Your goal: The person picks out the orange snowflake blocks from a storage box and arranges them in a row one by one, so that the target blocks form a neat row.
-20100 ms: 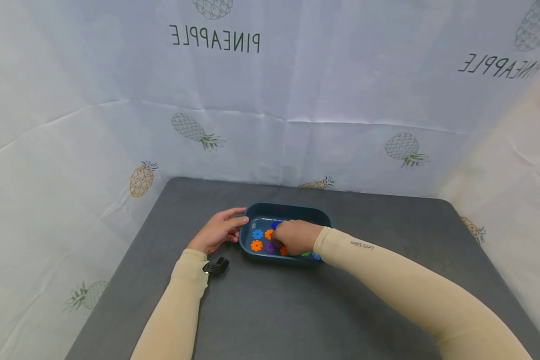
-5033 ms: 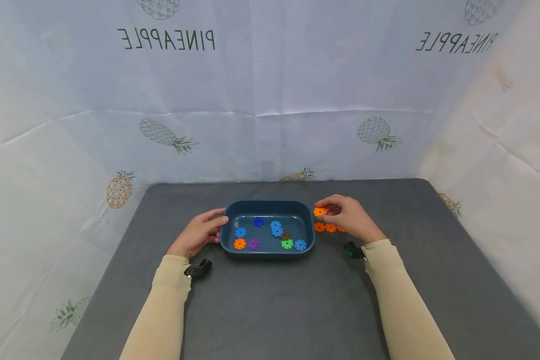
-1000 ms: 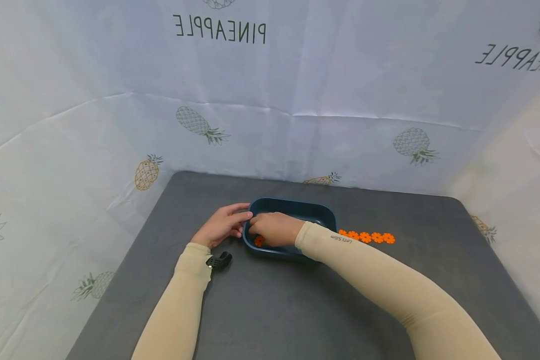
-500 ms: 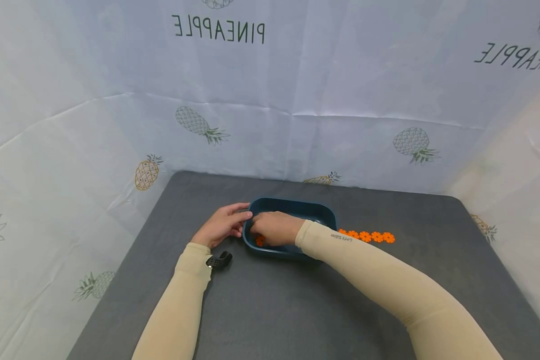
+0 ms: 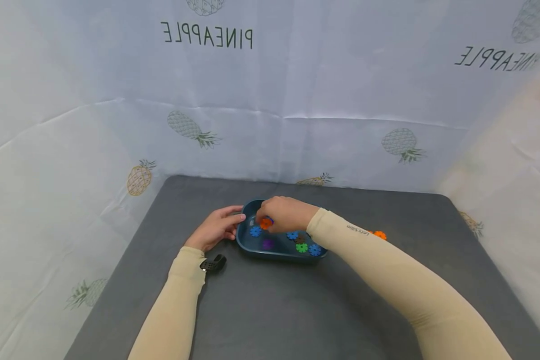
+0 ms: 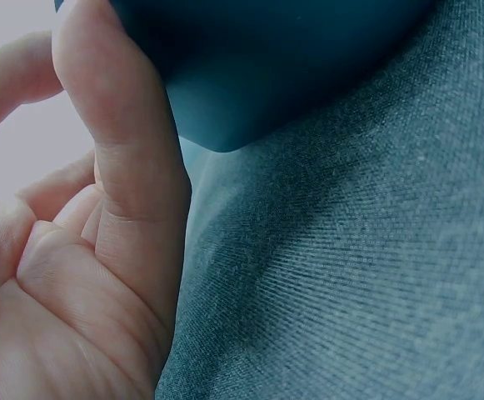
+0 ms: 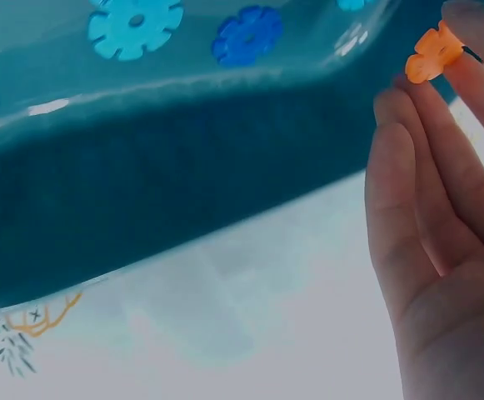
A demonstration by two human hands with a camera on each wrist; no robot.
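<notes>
My right hand [image 5: 284,214] pinches an orange plastic snowflake disc [image 5: 266,223] between thumb and fingers, above the dark blue tray [image 5: 282,257]. In the right wrist view the orange disc [image 7: 434,53] shows tilted at the fingertips. My left hand [image 5: 216,228] holds the tray's left end, thumb at the rim; in the left wrist view the thumb [image 6: 133,158] overlaps the tray wall [image 6: 225,108]. Inside the tray lie a light blue disc [image 5: 255,231], a purple disc [image 5: 267,244], a green disc [image 5: 301,247], a brown disc [image 5: 300,239] and several more blue ones.
Right of the tray, an orange disc [image 5: 380,234] shows past the right sleeve [image 5: 342,232], which hides most of that row. Everything stands on a dark grey table [image 5: 261,310]. A white pineapple-print curtain [image 5: 270,145] rises behind it.
Over the last half second my right hand has lifted the orange disc from the tray's floor. Earlier, several orange discs went from the tray to a row on the table. The left hand stays put.
</notes>
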